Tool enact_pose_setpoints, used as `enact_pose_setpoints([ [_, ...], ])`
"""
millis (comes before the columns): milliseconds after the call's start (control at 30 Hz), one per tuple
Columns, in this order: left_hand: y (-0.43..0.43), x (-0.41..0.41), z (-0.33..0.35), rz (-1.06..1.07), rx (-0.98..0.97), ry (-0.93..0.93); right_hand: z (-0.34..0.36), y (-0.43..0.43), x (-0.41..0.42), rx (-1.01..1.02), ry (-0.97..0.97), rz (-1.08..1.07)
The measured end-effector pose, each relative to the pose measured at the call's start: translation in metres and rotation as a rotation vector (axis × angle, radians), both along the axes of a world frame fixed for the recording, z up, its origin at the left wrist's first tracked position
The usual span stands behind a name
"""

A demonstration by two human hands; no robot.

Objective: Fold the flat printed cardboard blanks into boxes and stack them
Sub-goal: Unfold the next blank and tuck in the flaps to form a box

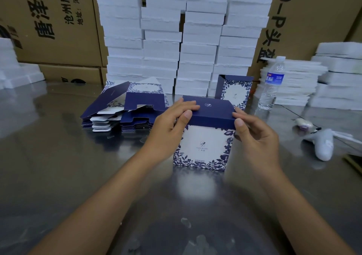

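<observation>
A folded blue-and-white floral box (203, 147) stands upright on the steel table, its dark blue lid flap lying over the top. My left hand (170, 125) holds the lid's left edge, fingers lying on top and thumb on the front lip. My right hand (252, 131) pinches the lid's right corner between thumb and fingers. A pile of flat printed blanks (125, 110) lies behind to the left. Another folded box (234, 91) stands behind, its top flap raised.
Tall stacks of white foam trays (182, 39) rise along the back before brown cartons (52, 23). More foam (313, 82) sits at right beside a water bottle (271, 82). A white tool (323, 143) and a small object (302, 124) lie at right.
</observation>
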State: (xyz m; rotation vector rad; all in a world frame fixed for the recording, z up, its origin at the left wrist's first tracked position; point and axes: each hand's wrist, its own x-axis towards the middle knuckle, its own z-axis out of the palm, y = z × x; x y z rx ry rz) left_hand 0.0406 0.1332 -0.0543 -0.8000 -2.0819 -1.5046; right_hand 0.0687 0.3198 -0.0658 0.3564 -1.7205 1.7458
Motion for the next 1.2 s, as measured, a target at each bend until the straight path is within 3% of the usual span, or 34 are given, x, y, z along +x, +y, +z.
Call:
enact_pose_setpoints([
  [600,0.006,-0.004,-0.001,-0.003,0.053,0.008,-0.003,0.002,-0.011,-0.029,0.024,-0.106],
  [1200,0.008,-0.002,0.0,0.014,0.058,0.024,-0.006,0.006,-0.01,-0.01,0.039,-0.04],
])
